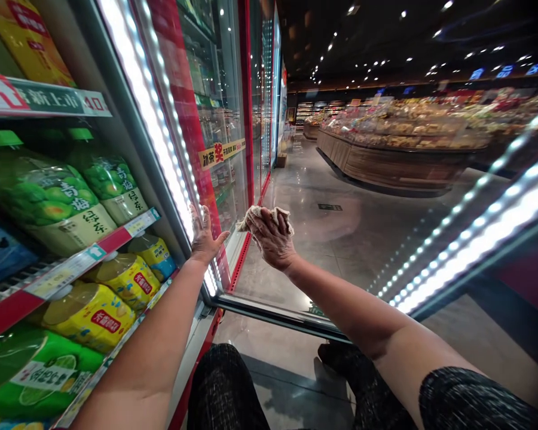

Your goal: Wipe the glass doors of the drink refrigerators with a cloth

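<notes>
My right hand (273,242) presses a crumpled, light-coloured cloth (283,216) flat against the glass door (332,257) of an upright drinks fridge. The cloth sticks out past the fingertips and at the left side of the hand. To its left, my left hand (202,236) rests with fingers spread by the lit strip (141,101) along the door's hinge side. It holds nothing. Through the glass, the shop floor shows behind the right hand.
Left of me, fridge shelves (67,272) hold green bottles (58,203) and yellow-labelled bottles (103,319). The door's bottom frame (278,316) crosses above my legs. Another lit strip (488,221) runs up the right. Beyond the glass stands a wood-sided display counter (385,161).
</notes>
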A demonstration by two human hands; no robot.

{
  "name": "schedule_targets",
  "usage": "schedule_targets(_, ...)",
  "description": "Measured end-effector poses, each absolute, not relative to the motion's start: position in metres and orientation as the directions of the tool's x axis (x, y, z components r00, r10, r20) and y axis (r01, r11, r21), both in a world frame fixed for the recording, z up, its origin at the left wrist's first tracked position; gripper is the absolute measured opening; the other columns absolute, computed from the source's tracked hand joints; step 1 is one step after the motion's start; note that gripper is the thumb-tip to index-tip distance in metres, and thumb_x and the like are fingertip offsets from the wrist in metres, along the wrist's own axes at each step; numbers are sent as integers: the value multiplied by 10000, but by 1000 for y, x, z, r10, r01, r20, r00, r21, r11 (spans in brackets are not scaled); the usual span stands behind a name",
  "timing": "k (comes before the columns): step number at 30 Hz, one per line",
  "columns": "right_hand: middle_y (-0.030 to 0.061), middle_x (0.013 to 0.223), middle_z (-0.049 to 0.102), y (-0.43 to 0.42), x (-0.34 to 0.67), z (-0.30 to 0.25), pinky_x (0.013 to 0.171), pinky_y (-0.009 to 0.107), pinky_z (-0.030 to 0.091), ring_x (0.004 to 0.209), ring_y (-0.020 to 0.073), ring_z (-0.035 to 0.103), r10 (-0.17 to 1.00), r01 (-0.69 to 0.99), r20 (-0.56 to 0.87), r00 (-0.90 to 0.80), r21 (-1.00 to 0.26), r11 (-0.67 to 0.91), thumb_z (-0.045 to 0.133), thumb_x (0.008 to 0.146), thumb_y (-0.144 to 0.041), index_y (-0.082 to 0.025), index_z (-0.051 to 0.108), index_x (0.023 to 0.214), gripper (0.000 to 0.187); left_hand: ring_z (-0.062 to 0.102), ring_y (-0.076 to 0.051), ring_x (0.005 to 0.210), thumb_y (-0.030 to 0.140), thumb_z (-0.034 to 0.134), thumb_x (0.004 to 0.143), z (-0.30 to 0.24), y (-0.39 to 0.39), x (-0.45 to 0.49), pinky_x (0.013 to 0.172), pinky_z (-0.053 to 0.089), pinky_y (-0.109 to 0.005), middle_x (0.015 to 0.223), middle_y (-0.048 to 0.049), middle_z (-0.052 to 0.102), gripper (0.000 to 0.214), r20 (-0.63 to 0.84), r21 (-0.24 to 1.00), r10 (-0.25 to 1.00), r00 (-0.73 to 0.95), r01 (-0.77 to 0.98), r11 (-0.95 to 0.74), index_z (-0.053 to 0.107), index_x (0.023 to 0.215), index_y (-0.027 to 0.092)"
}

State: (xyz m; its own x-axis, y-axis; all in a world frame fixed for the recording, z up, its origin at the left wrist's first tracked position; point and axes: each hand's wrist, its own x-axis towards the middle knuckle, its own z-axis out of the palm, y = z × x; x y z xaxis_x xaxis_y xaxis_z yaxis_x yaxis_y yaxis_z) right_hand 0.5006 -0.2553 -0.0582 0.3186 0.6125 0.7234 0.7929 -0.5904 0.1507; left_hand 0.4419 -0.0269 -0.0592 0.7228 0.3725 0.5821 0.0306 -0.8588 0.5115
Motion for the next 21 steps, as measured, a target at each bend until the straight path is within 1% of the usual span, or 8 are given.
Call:
schedule_targets(3,1,1634,396,-243,501,-52,1322,497,92,1569,217,241,649,816,712,269,189,-546,445,1013,-153,-300,372,1589,599,41,-360,1594,549,714,828,-61,-25,442,1246,284,-532,1706,-201,137,986,576,527,381,723,28,-850,270,1615,153)
schedule_targets(5,-3,1643,373,-233,501,-42,1325,486,101,1577,207,214,648,824,721,246,197,-531,409,1022,-142,-302,367,1592,593,59,-354,1594,543,710,832,-62,-24,443,1258,264,-525,1707,-184,150,965,586,533,374,719,6,-846,282,1612,171)
schedule_targets(8,-2,1647,360,-218,502,-32,1325,503,99,1583,211,188,631,829,735,248,177,-531,395,1023,-136,-302,352,1599,600,98,-342,1592,502,704,847,-64,-23,444,1280,217,-509,1708,-167,163,929,614,519,355,705,-23,-854,286,1612,180)
schedule_targets(10,4,1641,370,-210,503,-35,1324,511,98,1579,214,204,643,838,726,243,177,-516,408,1015,-125,-297,359,1595,607,82,-351,1591,443,723,837,-65,-21,444,1283,203,-516,1712,-175,144,942,622,498,343,703,-17,-867,272,1615,163)
schedule_targets(12,12,1627,399,-204,504,-41,1324,504,116,1571,213,232,682,858,698,218,195,-475,414,1011,-115,-279,401,1576,588,47,-369,1589,388,750,811,-67,-19,443,1272,231,-525,1718,-181,98,975,613,485,337,715,-4,-874,257,1618,155)
schedule_targets(15,25,1619,412,-195,506,-42,1322,488,152,1568,212,239,734,882,655,182,220,-416,412,1017,-123,-249,472,1534,536,35,-372,1587,330,765,789,-70,-16,442,1246,302,-522,1727,-160,20,1013,595,497,339,729,-2,-868,220,1631,192)
schedule_targets(18,26,1642,364,-183,508,-33,1324,497,140,1575,220,212,735,884,657,168,229,-408,414,1018,-132,-239,490,1523,521,98,-354,1586,275,769,782,-74,-13,442,1238,327,-507,1730,-145,-11,1029,609,508,334,719,-30,-861,197,1636,230)
schedule_targets(21,22,1650,344,-170,509,-26,1323,520,126,1581,231,191,710,877,682,177,219,-428,403,1017,-125,-233,479,1530,530,171,-329,1579,216,760,775,-77,-10,441,1249,321,-476,1732,-134,11,991,645,506,322,693,-71,-860,244,1620,246)
